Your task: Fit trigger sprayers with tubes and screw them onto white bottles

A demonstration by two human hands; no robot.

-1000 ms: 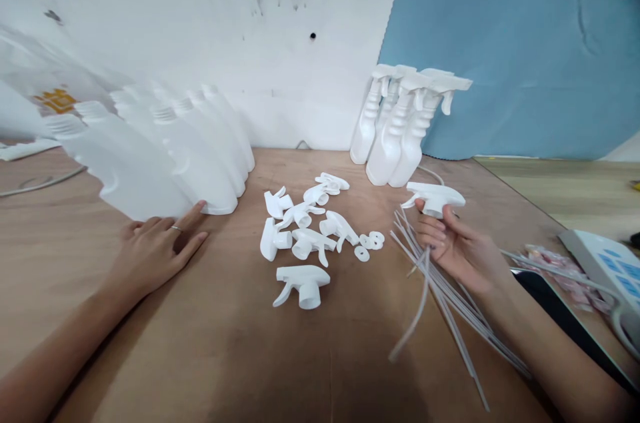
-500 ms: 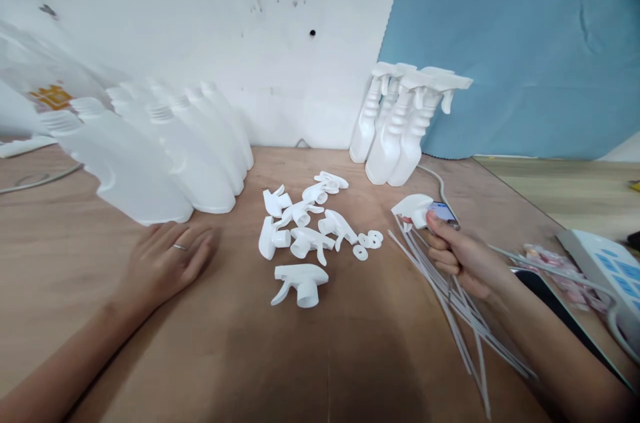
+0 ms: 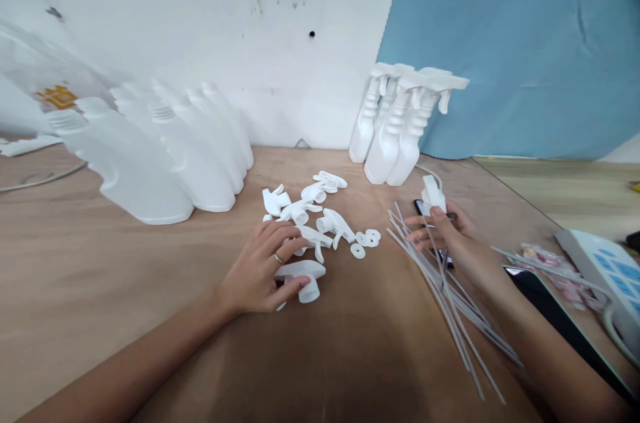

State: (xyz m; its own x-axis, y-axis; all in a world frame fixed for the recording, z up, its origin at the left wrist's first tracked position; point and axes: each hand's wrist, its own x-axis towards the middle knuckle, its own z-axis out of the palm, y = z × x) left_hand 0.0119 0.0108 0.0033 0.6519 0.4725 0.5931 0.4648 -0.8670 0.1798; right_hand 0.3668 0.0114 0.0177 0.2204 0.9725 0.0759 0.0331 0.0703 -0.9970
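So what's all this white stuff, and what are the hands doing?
The right hand holds a spray top. The left hand is on the nearest top. More tops and little rings lie in the middle, with thin tubes by the right hand. The bottles on the left are open; those at the back right have tops on.

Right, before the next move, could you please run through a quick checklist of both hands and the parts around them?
1. Right hand has a secure hold on its white spray head: ok, pinched by thumb and fingers.
2. Left hand has a firm grip on the nearest loose spray head: cannot tell; its fingers are over it.
3. White rings uncovered: ok.
4. Thin tubes lying separately: not ok, several cross.
5. Phone clear of the right hand: not ok, it lies beneath.
6. Headless bottles standing: ok.
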